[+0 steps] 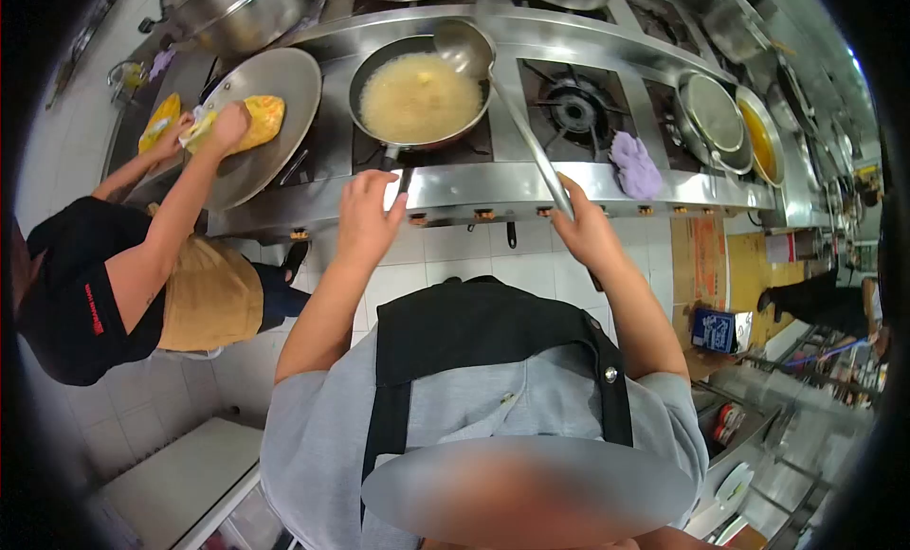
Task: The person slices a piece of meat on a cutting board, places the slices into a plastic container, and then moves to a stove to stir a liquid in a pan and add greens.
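A frying pan [355, 86] with cloudy, pale liquid [417, 100] in it sits on the stove, its dark handle [405, 179] pointing toward me. Right beside that handle is my left hand [368, 214], thumb and fingers apart, the fingertips close to it. My right hand [585, 226] is closed around the lower end of a long metal ladle [526, 124]. The ladle's bowl [464, 50] rests over the far right side of the pan, overlapping its rim and the liquid.
To the left a co-worker [142, 266] wipes or handles a yellow cloth [263, 119] at a large wok [299, 86]. A gas burner [576, 107], a purple cloth [635, 164] and stacked strainers [713, 114] are on the right. Large pots [232, 19] line the back.
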A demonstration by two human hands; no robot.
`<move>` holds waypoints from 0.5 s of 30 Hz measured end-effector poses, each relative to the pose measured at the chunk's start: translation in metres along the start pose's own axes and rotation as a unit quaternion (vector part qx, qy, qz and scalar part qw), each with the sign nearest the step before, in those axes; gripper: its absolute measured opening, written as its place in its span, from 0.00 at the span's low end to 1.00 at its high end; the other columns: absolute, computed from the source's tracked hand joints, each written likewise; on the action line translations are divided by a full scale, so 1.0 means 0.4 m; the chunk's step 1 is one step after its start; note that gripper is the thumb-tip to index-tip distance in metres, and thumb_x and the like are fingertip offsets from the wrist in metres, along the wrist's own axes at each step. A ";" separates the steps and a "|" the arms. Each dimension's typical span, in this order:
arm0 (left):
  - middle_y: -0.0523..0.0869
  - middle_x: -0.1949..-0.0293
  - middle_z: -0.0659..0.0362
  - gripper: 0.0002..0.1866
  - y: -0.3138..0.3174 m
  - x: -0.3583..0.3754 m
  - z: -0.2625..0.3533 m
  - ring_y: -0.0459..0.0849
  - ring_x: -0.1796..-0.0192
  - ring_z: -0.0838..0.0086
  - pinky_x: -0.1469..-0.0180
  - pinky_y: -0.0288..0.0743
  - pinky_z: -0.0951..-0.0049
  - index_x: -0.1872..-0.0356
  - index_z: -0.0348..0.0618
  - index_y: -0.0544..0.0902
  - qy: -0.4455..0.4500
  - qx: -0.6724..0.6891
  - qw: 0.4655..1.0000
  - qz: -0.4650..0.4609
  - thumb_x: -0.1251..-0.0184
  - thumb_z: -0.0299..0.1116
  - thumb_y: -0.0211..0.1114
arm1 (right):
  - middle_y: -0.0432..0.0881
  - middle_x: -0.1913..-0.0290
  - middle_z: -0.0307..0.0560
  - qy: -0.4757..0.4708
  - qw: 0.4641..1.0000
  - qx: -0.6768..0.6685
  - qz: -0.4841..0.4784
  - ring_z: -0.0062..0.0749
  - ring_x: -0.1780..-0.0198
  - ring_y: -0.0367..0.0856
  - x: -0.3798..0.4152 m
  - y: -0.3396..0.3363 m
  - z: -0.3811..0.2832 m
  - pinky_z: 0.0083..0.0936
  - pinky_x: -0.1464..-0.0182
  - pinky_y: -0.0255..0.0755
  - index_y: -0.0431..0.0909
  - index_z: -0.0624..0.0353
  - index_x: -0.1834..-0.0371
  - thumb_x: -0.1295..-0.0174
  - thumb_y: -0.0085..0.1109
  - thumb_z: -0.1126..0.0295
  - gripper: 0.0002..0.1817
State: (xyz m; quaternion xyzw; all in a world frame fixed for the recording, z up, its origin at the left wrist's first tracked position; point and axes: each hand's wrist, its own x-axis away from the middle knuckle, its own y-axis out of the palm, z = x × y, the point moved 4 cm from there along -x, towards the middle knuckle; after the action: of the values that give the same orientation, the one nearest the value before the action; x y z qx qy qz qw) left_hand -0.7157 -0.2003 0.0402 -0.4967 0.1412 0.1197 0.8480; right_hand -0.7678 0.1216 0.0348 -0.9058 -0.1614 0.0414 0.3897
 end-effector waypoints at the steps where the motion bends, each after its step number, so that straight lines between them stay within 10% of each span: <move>1: 0.77 0.50 0.49 0.19 0.004 0.013 -0.049 0.74 0.47 0.51 0.43 0.69 0.57 0.51 0.42 0.78 -0.032 -0.002 0.999 0.001 0.43 0.34 0.69 | 0.82 0.58 0.65 0.016 0.999 0.029 -0.015 0.59 0.55 0.81 -0.029 0.014 -0.010 0.43 0.53 0.74 0.60 0.58 0.32 0.39 0.56 0.69 0.31; 7: 0.75 0.46 0.41 0.32 0.095 0.082 -0.235 0.75 0.44 0.53 0.42 0.69 0.57 0.38 0.36 0.67 -0.279 0.166 0.943 -0.080 0.39 0.42 0.67 | 0.81 0.55 0.66 0.024 0.980 0.189 -0.056 0.59 0.54 0.81 -0.162 0.065 -0.030 0.47 0.51 0.74 0.57 0.59 0.29 0.39 0.54 0.66 0.33; 15: 0.83 0.59 0.53 0.31 0.114 0.086 -0.185 0.78 0.76 0.77 0.75 0.75 0.77 0.38 0.34 0.66 -0.405 0.333 0.844 -0.115 0.33 0.46 0.62 | 0.81 0.62 0.66 0.008 0.988 0.091 -0.121 0.52 0.63 0.83 -0.231 0.087 -0.025 0.41 0.59 0.76 0.59 0.62 0.30 0.39 0.53 0.68 0.32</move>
State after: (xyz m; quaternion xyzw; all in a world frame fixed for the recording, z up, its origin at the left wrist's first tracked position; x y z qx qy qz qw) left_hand -0.7081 -0.2411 -0.0434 -0.1044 -0.2420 0.1577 0.9517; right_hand -0.8441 0.0621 0.0120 -0.8407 -0.2625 0.0010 0.4737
